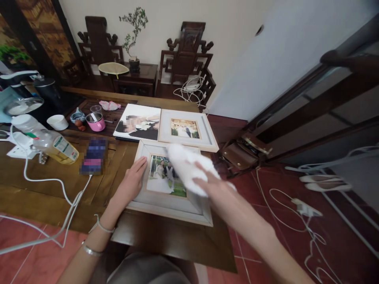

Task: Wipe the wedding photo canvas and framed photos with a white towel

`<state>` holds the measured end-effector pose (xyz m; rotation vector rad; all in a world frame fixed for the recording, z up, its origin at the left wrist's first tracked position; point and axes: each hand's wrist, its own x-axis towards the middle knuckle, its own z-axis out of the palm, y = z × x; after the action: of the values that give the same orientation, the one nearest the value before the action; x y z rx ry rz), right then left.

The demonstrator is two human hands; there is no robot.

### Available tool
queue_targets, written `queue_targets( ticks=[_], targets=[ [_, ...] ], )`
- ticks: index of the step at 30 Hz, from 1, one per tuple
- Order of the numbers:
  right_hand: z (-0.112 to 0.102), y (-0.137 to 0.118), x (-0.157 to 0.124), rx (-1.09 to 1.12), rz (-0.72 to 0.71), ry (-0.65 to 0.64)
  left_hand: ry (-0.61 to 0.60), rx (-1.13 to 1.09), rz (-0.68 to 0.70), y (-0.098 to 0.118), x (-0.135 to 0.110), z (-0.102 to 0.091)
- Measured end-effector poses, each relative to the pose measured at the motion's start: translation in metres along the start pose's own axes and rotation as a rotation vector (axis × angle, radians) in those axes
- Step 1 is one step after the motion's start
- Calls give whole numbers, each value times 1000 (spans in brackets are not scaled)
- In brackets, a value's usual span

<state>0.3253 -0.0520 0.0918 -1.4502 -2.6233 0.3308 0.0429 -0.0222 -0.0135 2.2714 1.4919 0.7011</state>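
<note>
A white picture frame (pixel 174 207) with a wedding photo lies flat near the table's front edge. My left hand (pixel 134 179) rests on the frame's left side, fingers laid along its border and nothing held. Over the frame's upper right part, my right hand (pixel 209 179) grips a white cloth (pixel 186 163), which covers that side of the frame and a bit of the photo. Motion blurs the cloth and this hand. Just behind lie a second white picture frame (pixel 207 126) and a photo panel (pixel 139 122), side by side.
Left on the wooden table (pixel 97 197) are a phone (pixel 94 156) on a charging cable, an oil bottle (pixel 59 146), a pink cup (pixel 95 122) and a white bowl (pixel 57 122). A brown bag (pixel 241 154) hangs beyond the right edge.
</note>
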Motion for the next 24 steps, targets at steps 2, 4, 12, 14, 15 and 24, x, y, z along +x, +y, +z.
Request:
queue_targets(
  ticks=[2,4,12,14,15,24],
  targets=[
    [4,15,32,-216,47,84,6,-1,2,0,0,0],
    [14,25,58,-335,33,96,5,-8,-2,-1,-1,0],
    [48,-16,30,-277,50,-169,4,-2,-36,1,-1,1],
    [43,-34,1,-198,31,-249,-6,9,-48,3,0,0],
    [41,-42,-13,-154,10,-276,-12,15,-53,4,0,-1],
    [51,-46,-3,1,-69,-226,-69,29,-52,5,1,-5]
  ],
)
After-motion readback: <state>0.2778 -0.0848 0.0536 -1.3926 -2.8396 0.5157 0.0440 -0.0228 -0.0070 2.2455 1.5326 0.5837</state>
